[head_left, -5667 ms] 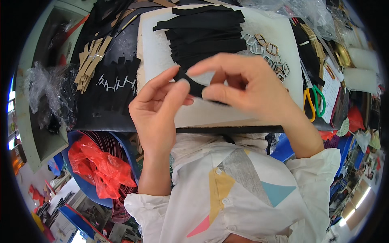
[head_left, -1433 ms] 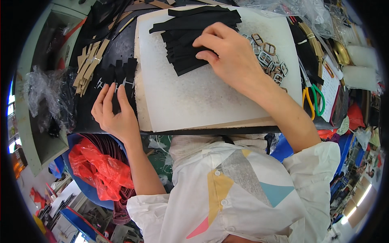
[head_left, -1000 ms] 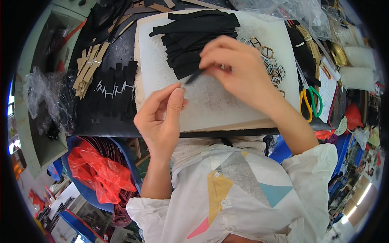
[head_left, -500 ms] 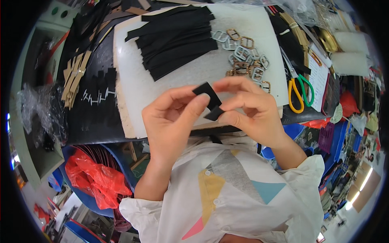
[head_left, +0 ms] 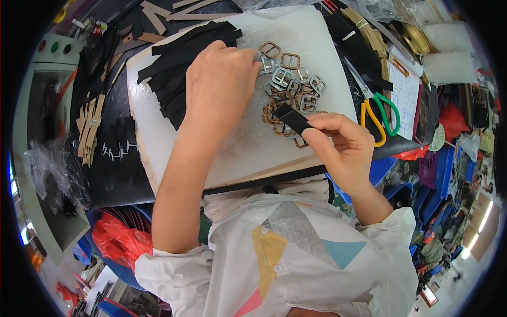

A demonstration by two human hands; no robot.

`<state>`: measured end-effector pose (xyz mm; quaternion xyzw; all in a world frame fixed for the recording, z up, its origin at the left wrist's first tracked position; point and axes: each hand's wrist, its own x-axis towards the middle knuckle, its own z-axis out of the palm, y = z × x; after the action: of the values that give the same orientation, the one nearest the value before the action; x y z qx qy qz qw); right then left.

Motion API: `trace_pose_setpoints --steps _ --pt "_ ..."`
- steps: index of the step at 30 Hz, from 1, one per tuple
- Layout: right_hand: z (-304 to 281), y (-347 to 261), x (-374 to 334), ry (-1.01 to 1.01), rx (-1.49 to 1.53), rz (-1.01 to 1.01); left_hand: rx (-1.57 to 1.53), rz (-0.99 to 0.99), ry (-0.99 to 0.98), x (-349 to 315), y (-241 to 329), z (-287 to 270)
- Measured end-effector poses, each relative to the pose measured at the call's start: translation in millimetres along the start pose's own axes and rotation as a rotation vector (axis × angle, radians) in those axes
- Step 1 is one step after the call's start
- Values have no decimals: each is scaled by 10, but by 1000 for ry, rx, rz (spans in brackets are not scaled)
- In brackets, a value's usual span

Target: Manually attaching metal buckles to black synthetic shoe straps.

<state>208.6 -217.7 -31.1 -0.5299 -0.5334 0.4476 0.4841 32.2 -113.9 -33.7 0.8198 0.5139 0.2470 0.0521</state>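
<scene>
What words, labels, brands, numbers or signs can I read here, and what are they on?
None can be read.
Paper: writing, too small and blurred to read.
Shirt: coloured shapes, no lettering seen.
Button box: any labels too small to read.

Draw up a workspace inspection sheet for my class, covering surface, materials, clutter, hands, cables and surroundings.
Surface: white board on black tabletop, board smudged grey.
Materials: piled black strips; grey and brown buckles, loosely heaped.
Clutter: scissors, tan strips, clear plastic.
Hands: left hand beside the buckles, grip unclear; right hand pinches one black strip.
Cables: nothing seen.
Surroundings: red plastic bag below the table's left side; grey button panel far left.
</scene>
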Motion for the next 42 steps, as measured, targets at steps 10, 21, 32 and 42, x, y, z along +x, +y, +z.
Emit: trace_pose_setpoints --steps 10,21,32,42 --pt "89 -19 93 98 -47 -214 -1131 -678 232 -548 395 -225" --pt "228 -113 39 -20 -102 -205 -413 -159 415 -838 470 -244" --pt "221 -89 79 -155 80 -113 -747 -339 320 -971 482 -354" --pt "242 -78 29 -268 211 70 -1169 -626 42 -1083 358 -520"
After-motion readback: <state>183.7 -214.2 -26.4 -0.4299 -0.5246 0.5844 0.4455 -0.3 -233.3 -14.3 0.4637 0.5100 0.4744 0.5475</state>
